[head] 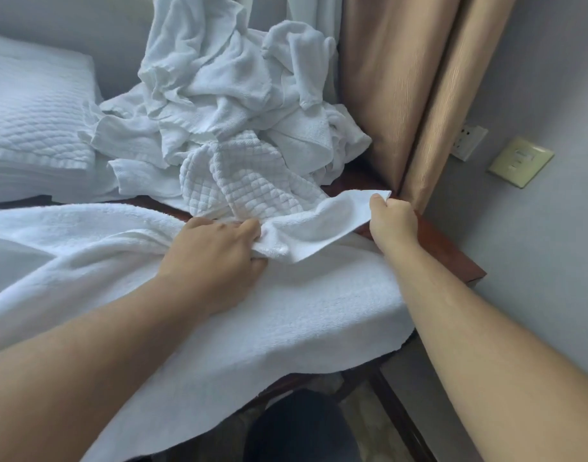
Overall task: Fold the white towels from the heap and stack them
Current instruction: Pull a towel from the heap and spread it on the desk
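Note:
A large white towel (286, 311) lies spread over the near part of the wooden table, hanging off its front edge. My left hand (216, 251) grips a bunched fold of this towel near the middle. My right hand (392, 218) pinches the towel's far right corner and holds it lifted above the table. Behind them rises the heap of crumpled white towels (226, 95), with a waffle-textured one (249, 181) at its front. At the far left sits a stack of folded white towels (36, 128).
The dark wooden table (452, 258) ends at the right near a grey wall with a socket (469, 141) and a switch plate (520, 161). Beige curtains (419, 78) hang behind the heap. A dark round object (299, 428) sits below the table's front edge.

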The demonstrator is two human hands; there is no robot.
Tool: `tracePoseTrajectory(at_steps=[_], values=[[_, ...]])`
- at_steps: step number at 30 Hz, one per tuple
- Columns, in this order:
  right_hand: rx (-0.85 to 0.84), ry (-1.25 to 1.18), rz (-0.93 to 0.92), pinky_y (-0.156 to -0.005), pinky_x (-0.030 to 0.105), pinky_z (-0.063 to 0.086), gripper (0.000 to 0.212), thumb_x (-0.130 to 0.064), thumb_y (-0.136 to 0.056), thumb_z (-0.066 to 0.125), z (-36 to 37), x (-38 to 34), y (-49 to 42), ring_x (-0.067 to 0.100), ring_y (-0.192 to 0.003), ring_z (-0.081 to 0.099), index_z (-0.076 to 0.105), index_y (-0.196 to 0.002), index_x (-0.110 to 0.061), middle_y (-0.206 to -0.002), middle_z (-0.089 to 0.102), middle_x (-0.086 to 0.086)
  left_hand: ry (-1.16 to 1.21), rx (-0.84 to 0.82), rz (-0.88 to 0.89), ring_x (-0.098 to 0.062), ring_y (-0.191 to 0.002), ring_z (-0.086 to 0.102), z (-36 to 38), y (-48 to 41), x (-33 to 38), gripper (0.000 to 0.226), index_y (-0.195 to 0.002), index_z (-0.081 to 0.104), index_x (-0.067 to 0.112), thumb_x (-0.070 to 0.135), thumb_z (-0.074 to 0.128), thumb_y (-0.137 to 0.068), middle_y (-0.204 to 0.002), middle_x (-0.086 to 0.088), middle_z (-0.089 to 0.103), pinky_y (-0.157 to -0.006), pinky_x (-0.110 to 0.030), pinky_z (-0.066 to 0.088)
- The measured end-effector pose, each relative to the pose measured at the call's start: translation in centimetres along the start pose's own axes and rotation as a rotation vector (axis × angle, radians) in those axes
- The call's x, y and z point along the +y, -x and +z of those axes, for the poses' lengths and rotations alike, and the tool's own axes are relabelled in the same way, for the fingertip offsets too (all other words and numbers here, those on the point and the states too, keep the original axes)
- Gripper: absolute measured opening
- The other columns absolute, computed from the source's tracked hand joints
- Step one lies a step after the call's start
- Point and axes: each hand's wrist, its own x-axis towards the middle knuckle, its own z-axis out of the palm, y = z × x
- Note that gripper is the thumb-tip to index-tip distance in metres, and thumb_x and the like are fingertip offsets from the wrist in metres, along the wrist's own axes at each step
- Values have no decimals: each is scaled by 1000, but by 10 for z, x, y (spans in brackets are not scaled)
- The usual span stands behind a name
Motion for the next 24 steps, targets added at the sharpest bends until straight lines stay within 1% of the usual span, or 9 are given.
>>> tracePoseTrajectory(at_steps=[4, 6, 9, 12, 15, 18, 20, 22, 24], values=[[130, -83, 69, -56, 31, 35, 41, -35, -92, 51, -7, 8, 21, 16, -63, 53, 55, -62, -9, -64, 59, -3, 105, 98, 40, -30, -79, 62, -3, 5, -3, 30, -101, 60, 22, 36, 40, -84, -85, 2, 70, -79, -37, 40], [206, -149, 60, -57, 35, 38, 37, -34, -87, 52, -8, 17, 38, 21, -62, 51, 55, -68, -3, -63, 57, 2, 198, 154, 97, -29, -88, 62, -9, 7, -4, 36, -109, 66, 20, 29, 43, -82, -98, 1, 71, -81, -38, 42], [333, -311, 40, -70, 44, 49, 29, -32, -81, 54, -10, 17, 48, 29, -74, 54, 53, -77, -3, -76, 58, 12, 343, 186, 152, -21, -103, 59, -18, 9, -4, 54, -122, 70, 26, 11, 44, -77, -115, 5, 71, -85, -31, 41], [385, -394, -6, -73, 43, 45, 18, -28, -75, 53, -14, 14, 50, 18, -73, 45, 43, -69, -15, -84, 51, 6, 344, 127, 193, -22, -93, 62, -21, 8, -5, 61, -118, 73, 33, 5, 44, -73, -101, 8, 72, -76, -28, 40], [339, -425, -34, -72, 37, 42, 14, -22, -74, 51, -17, 17, 50, 14, -73, 46, 39, -67, -21, -80, 51, -1, 261, 17, 256, -20, -86, 60, -19, 8, -4, 49, -109, 76, 38, 15, 51, -73, -87, 14, 69, -75, -31, 38], [138, -218, -28, -64, 21, 38, 11, -17, -73, 50, -24, 21, 45, 0, -69, 51, 41, -68, -22, -77, 55, -14, 161, -13, 318, -19, -77, 55, -17, 9, 0, 39, -100, 78, 40, 24, 57, -71, -77, 13, 64, -68, -30, 38], [9, -34, -50, -69, 13, 39, 14, -13, -77, 52, -35, 26, 42, 5, -87, 57, 50, -78, -26, -91, 60, -14, 138, -6, 336, -19, -73, 56, -17, 10, 1, 36, -98, 78, 41, 25, 61, -70, -73, 12, 63, -63, -28, 37], [-159, 327, -84, -84, 25, 38, 24, -10, -87, 56, -46, 30, 41, 20, -107, 51, 57, -97, -32, -109, 59, -7, 124, -4, 345, -20, -72, 59, -17, 10, 2, 35, -98, 78, 41, 28, 61, -71, -72, 11, 63, -61, -27, 36], [-195, 738, -124, -91, 40, 33, 24, -20, -95, 57, -53, 24, 40, 26, -117, 42, 61, -109, -39, -124, 56, -2, 107, -6, 360, -21, -71, 62, -17, 10, 4, 36, -97, 78, 41, 28, 60, -69, -72, 10, 63, -58, -28, 40]])
